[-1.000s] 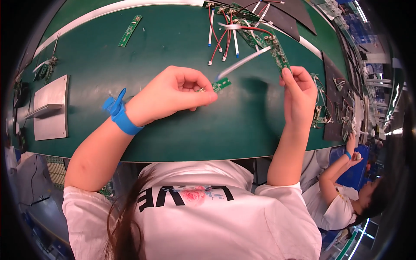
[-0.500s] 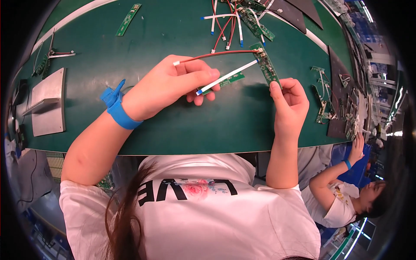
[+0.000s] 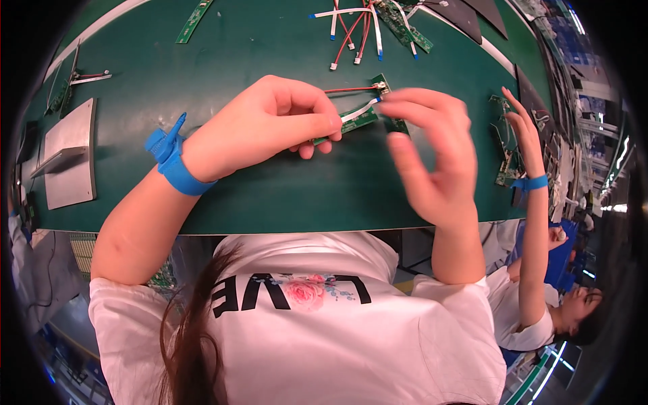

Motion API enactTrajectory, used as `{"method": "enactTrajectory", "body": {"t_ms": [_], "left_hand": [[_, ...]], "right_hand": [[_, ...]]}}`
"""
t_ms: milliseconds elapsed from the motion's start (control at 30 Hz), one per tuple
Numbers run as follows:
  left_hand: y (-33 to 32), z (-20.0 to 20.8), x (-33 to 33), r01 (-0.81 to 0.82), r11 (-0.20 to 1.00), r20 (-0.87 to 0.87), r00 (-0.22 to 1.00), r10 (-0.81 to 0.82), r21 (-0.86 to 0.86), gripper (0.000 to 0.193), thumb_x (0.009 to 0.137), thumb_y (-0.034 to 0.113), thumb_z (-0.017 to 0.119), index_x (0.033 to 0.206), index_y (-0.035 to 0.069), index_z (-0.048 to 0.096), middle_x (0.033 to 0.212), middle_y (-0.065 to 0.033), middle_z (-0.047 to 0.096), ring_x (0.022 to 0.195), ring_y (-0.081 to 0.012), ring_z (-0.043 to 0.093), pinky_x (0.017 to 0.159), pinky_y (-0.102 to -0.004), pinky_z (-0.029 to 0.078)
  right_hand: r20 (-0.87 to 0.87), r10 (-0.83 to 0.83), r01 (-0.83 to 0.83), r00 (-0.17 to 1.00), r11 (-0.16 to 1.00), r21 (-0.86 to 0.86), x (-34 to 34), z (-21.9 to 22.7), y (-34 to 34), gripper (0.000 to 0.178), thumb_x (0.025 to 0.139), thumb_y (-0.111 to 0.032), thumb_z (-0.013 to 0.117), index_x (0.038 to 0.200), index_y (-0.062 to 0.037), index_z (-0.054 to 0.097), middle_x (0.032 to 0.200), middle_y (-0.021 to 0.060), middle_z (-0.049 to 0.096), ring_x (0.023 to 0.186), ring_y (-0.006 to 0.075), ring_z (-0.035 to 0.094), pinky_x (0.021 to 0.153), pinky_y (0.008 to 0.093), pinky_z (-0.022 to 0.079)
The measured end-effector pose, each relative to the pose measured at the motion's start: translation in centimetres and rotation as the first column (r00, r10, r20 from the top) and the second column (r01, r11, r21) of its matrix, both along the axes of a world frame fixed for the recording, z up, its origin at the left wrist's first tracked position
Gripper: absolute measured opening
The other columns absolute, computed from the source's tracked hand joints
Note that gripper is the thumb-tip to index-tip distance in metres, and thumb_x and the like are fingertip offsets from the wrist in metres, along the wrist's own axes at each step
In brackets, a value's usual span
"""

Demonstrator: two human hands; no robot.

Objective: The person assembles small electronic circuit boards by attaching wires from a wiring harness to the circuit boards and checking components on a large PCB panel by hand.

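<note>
Nearest us, our left forearm comes up across the green work mat (image 3: 270, 196), a blue wrist strap (image 3: 177, 165) snug around the wrist. Our left hand (image 3: 270, 125) lies knuckles-up on the mat with its fingers curled in, thumb and forefinger pinched on the near end of a small green circuit strip (image 3: 354, 121); the strip lies flat just past the fingertips, with a white flat ribbon cable (image 3: 361, 110) running along it. Our right hand (image 3: 428, 152) hangs open above the mat just right of the strip, fingers spread and blurred, holding nothing; its fingertips sit near a second narrow green board (image 3: 388, 101) from which a red wire (image 3: 347, 89) runs leftward, though the blur keeps us from saying whether they touch it. Farther out lies a loose bundle of red wires and white ribbon cables (image 3: 354, 23), and a long green strip (image 3: 194, 13) near the far edge. A grey metal plate (image 3: 67, 152) rests at far left. At right, a co-worker's hand (image 3: 523, 125) with a blue band reaches over more boards (image 3: 506, 145)
</note>
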State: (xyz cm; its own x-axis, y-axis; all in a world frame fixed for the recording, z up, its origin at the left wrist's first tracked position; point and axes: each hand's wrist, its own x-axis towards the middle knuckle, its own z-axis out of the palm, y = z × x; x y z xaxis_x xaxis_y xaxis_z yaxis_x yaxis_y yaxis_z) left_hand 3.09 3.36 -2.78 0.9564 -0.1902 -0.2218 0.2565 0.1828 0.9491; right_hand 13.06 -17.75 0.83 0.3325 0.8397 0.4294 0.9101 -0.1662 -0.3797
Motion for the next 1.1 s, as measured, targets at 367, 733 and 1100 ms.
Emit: {"method": "enactTrajectory", "body": {"t_ms": [367, 733, 1100], "left_hand": [[0.2, 0.9, -0.3, 0.004, 1.000, 0.012, 1.000, -0.005, 0.015, 0.014, 0.088, 0.011, 0.060, 0.093, -0.001, 0.063, 0.084, -0.0056, 0.064, 0.073, -0.0080, 0.058, 0.065, -0.0204, 0.048], [0.0, 1.6, -2.4, -0.212, 0.977, -0.043, 0.976, 0.212, -0.001, 0.027, 0.090, 0.003, 0.052, 0.116, -0.003, 0.051, 0.101, -0.0151, 0.065, 0.089, -0.0178, 0.065, 0.082, -0.0266, 0.050], [-0.3, 1.5, -2.9, -0.288, 0.892, -0.277, 0.941, 0.195, -0.349, 0.029, 0.092, 0.011, 0.051, 0.119, -0.001, 0.049, 0.109, -0.0205, 0.063, 0.094, -0.0248, 0.066, 0.086, -0.0318, 0.052]], "right_hand": [[-0.531, -0.010, -0.049, 0.847, 0.994, -0.097, 1.1, -0.4, 2.8, 0.004, 0.078, -0.007, 0.067, 0.081, -0.0063, 0.063, 0.069, -0.0012, 0.057, 0.066, 0.0115, 0.048, 0.069, 0.0276, 0.037], [-0.511, -0.160, 0.146, 0.844, 0.987, -0.068, 0.2, 0.1, 2.2, 0.003, 0.081, 0.003, 0.061, 0.082, 0.0039, 0.059, 0.077, 0.0019, 0.053, 0.071, 0.0092, 0.042, 0.066, 0.0211, 0.033], [-0.339, -0.080, 0.071, 0.937, 0.997, -0.040, -1.3, -0.6, 2.3, 0.005, 0.076, 0.003, 0.063, 0.080, 0.0006, 0.060, 0.083, 0.0044, 0.058, 0.104, 0.0230, 0.046, 0.082, 0.0295, 0.037]]}}
